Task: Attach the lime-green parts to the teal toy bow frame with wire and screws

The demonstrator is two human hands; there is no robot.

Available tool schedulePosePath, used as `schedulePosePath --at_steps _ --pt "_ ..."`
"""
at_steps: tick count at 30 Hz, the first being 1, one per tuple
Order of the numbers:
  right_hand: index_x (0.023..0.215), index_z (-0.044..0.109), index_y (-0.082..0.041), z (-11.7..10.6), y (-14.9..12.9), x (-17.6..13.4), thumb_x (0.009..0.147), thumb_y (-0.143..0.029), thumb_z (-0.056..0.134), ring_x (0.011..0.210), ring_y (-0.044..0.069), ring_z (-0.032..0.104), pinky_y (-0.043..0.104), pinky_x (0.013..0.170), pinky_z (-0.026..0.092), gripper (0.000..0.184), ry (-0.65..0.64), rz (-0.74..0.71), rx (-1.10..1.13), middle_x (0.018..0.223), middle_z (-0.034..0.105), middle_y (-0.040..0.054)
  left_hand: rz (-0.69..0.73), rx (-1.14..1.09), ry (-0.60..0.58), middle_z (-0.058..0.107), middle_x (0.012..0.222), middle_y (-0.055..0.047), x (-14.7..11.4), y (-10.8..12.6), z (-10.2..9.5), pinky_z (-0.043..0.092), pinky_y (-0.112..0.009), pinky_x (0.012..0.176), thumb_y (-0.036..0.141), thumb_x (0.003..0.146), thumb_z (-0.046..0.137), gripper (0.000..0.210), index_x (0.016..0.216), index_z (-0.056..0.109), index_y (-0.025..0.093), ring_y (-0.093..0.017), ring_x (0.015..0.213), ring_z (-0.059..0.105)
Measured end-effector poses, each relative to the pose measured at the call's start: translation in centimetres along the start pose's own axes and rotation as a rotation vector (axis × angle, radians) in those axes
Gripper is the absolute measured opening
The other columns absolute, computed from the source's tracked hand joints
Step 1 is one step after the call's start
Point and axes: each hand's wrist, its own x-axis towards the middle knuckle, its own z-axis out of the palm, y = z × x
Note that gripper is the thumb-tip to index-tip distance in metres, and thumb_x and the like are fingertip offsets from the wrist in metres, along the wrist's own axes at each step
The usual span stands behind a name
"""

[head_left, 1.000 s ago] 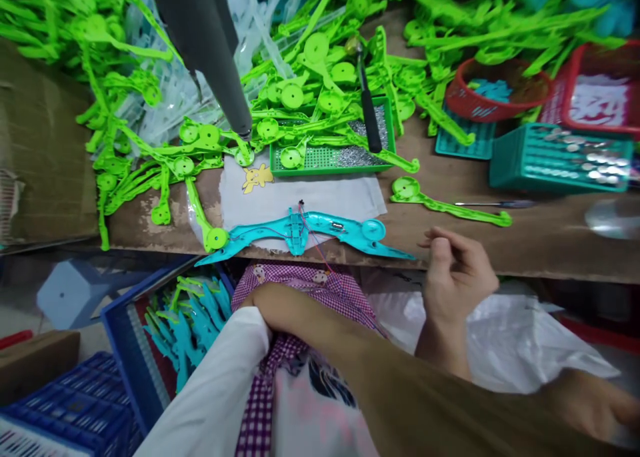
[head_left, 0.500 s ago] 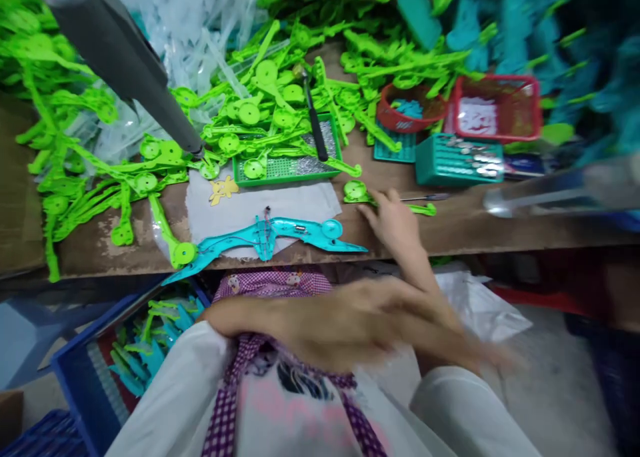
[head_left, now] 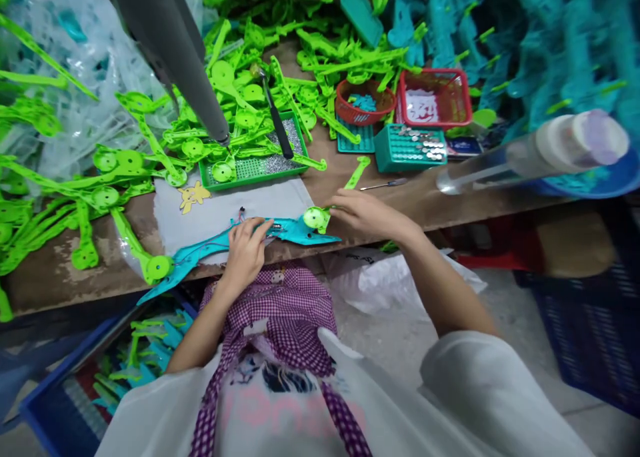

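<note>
A blue bow-shaped plastic piece (head_left: 200, 248) lies along the table's front edge, partly on a light cloth (head_left: 173, 210). My left hand (head_left: 246, 249) is on its middle, fingers bent over it, hiding part of it. Thin wires and small metal parts show near those fingertips. My right hand (head_left: 367, 212) pinches a green plastic part with a round disc (head_left: 316, 218), held over the blue piece's right end. Whether disc and blue piece touch, I cannot tell. Right of centre lie a green strip (head_left: 358, 172) and a thin screwdriver (head_left: 384, 184).
A green tray of screws (head_left: 260, 177) holds a hammer (head_left: 275, 117) across it. Red baskets (head_left: 460, 97) and a teal box with metal discs (head_left: 395, 154) stand behind. Green parts (head_left: 120, 160) heap the left. Overhead hangs a grey power driver (head_left: 195, 77); a clear bottle-like object (head_left: 530, 147) is at right.
My left hand has swung back from the right, where it was blurred, onto the blue piece. The right hand has lifted a green part from the table and carried it left. The view has shifted.
</note>
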Motion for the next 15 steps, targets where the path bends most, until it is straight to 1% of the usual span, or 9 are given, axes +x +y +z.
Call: schedulePosePath --at_steps 2,4,6,9,11,13,15 --pt "0.109 0.068 -0.019 0.6 0.9 0.6 0.098 -0.034 0.039 0.092 0.021 0.059 0.034 0.082 0.045 0.034 -0.031 0.004 -0.043 0.095 0.063 0.0089 0.019 0.043 -0.045 0.060 0.126 -0.011 0.1 -0.2 0.4 0.036 -0.046 0.101 0.016 0.098 0.039 0.038 0.131 0.056 0.023 -0.026 0.123 0.050" --pt "0.113 0.067 -0.020 1.2 1.4 1.1 0.099 -0.032 0.039 0.095 0.021 0.058 0.034 0.084 0.044 0.034 -0.033 -0.010 -0.056 0.098 0.063 0.0091 0.025 0.062 -0.073 0.060 0.127 -0.011 0.1 -0.4 0.6 0.035 -0.048 0.101 0.015 0.097 0.039 0.039 0.132 0.055 0.024 -0.027 0.125 0.048" --pt "0.113 0.068 -0.022 1.6 1.2 1.7 0.098 -0.029 0.041 0.095 0.022 0.058 0.035 0.084 0.044 0.032 -0.032 -0.011 -0.096 0.100 0.064 0.0089 0.013 0.065 -0.077 0.060 0.127 -0.011 0.2 -0.4 0.6 0.034 -0.049 0.102 0.015 0.097 0.039 0.040 0.132 0.055 0.025 -0.027 0.126 0.047" --pt "0.111 0.070 -0.021 1.9 0.8 2.6 0.096 -0.024 0.043 0.094 0.023 0.058 0.037 0.083 0.046 0.031 -0.075 0.010 -0.189 0.097 0.064 0.0098 0.004 0.055 -0.077 0.060 0.127 -0.010 0.3 -0.3 0.6 0.033 -0.050 0.103 0.014 0.097 0.039 0.042 0.133 0.054 0.027 -0.026 0.126 0.046" --pt "0.110 0.070 -0.020 2.2 0.6 2.7 0.096 -0.020 0.041 0.099 0.025 0.058 0.040 0.086 0.048 0.032 -0.080 0.035 -0.215 0.104 0.064 0.0116 0.003 0.045 -0.081 0.060 0.127 -0.009 0.4 -0.3 0.6 0.033 -0.050 0.103 0.014 0.097 0.039 0.041 0.132 0.055 0.028 -0.026 0.126 0.047" --pt "0.113 0.069 -0.021 2.6 0.3 2.3 0.095 -0.018 0.041 0.111 0.027 0.056 0.043 0.091 0.049 0.033 -0.006 0.065 -0.183 0.123 0.060 0.0135 -0.010 0.035 -0.081 0.060 0.127 -0.009 0.5 -0.2 0.5 0.033 -0.050 0.103 0.014 0.097 0.040 0.039 0.130 0.056 0.027 -0.026 0.126 0.047" --pt "0.121 0.065 -0.022 3.0 -0.3 1.4 0.095 -0.019 0.043 0.123 0.028 0.052 0.045 0.098 0.048 0.034 0.131 0.085 -0.081 0.139 0.050 0.0139 -0.018 0.020 -0.073 0.060 0.127 -0.010 0.5 -0.2 0.5 0.034 -0.050 0.103 0.016 0.097 0.041 0.037 0.129 0.057 0.026 -0.026 0.125 0.048"
